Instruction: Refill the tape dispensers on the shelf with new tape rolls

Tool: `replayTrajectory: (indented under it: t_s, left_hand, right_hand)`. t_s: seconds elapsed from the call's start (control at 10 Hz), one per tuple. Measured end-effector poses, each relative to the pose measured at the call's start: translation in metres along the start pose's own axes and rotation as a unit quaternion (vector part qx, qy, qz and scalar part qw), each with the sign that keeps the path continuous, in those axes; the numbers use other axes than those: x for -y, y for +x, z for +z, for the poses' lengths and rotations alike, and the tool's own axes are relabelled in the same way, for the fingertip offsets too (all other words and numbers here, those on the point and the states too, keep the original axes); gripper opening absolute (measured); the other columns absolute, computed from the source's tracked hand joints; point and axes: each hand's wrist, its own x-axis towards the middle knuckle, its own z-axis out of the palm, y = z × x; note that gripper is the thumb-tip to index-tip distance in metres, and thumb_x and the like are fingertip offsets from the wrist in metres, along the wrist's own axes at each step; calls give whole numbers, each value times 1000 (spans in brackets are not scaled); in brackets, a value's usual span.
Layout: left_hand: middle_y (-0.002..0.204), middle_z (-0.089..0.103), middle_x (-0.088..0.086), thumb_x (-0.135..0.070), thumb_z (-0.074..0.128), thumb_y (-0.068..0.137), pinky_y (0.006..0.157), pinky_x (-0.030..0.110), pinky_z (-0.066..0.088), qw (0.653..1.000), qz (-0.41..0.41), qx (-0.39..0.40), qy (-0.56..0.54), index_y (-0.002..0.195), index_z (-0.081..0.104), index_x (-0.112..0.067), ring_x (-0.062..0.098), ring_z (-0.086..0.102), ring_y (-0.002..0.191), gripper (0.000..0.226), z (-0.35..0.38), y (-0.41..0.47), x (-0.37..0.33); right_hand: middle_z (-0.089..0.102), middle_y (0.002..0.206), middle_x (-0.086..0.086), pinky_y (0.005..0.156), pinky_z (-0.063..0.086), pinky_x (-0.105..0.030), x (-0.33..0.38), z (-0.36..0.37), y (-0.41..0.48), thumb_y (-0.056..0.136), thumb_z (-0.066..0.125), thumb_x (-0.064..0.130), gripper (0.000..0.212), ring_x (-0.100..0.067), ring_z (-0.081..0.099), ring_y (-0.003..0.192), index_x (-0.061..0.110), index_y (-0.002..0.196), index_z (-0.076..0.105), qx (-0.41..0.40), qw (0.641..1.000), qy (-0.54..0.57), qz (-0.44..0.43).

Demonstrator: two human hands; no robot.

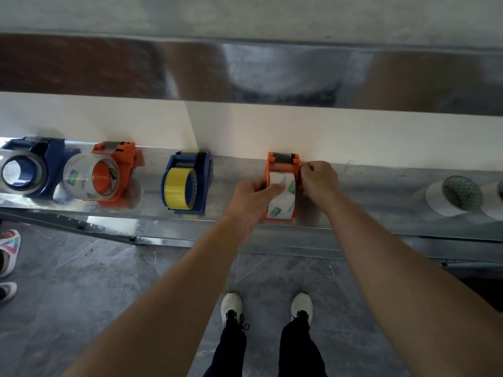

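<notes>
An orange tape dispenser point(283, 162) stands on the metal shelf point(367, 186) against the white back wall. A white tape roll point(283, 202) with green print sits in it. My left hand point(253, 194) grips the roll from the left, thumb on top of it. My right hand point(318, 180) holds the dispenser's right side, fingers curled at its upper corner. Further left stand a blue dispenser point(187, 183) with a yellow roll, an orange dispenser point(109, 175) with a clear printed roll, and a blue dispenser point(30, 167) with a clear roll.
Two white tape rolls point(454, 195) lie on the shelf at the far right. Below the shelf edge is a grey marble floor with my white shoes point(266, 306). Another person's shoes point(8, 251) show at the left edge.
</notes>
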Motion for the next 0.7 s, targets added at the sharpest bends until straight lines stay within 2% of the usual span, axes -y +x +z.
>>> replayTrajectory:
  t_s: [0.1,0.2,0.3,0.4,0.5,0.6,0.7]
  left_hand:
    - [106,82,9,-23,72,100,67,29,64,1000,1,-10,25,110,78,-12,17,81,86,16,1,-1,-7]
    - [100,83,6,-25,73,100,60,24,62,999,0,-14,44,102,77,-16,13,80,77,10,1,-3,-10]
    - [90,82,4,-26,74,99,57,23,61,999,-8,-35,41,97,74,-15,11,79,69,11,1,-7,-13]
    - [97,81,7,-30,75,98,58,25,61,997,-16,-68,35,106,70,-12,13,79,71,21,2,-13,-18]
    - [96,76,4,-36,72,99,51,19,55,993,-16,-111,33,112,64,-12,11,74,70,28,6,-24,-27]
    - [102,73,-1,-43,69,100,56,22,52,990,3,-132,44,123,63,-16,9,69,80,36,10,-35,-35]
    - [109,70,-3,-44,67,101,48,16,50,987,43,-152,35,136,61,-15,6,64,81,46,17,-51,-47]
  right_hand:
    - [71,75,-10,64,52,-33,-1,-1,0,101,46,24,38,-30,71,78,8,75,70,-18,1000,11,17]
    - [74,77,-11,79,63,-49,-2,-5,-1,98,48,28,36,-31,73,79,8,82,74,-24,999,34,29]
    - [76,88,-9,86,62,-49,2,-10,-8,101,47,27,34,-28,72,87,11,95,77,-21,998,46,26]
    - [74,106,-2,92,58,-43,3,-15,-14,107,43,29,36,-22,68,99,13,111,76,-34,998,60,4]
    - [71,109,-1,84,46,-32,9,-24,-23,109,41,31,37,-17,63,99,14,116,74,-39,997,61,-15]
    - [72,111,-2,86,47,-34,10,-33,-31,109,38,34,40,-17,64,101,16,117,73,-47,995,75,-45]
    - [71,123,-1,102,50,-39,13,-41,-35,110,35,34,43,-19,63,114,16,123,72,-54,993,91,-61]
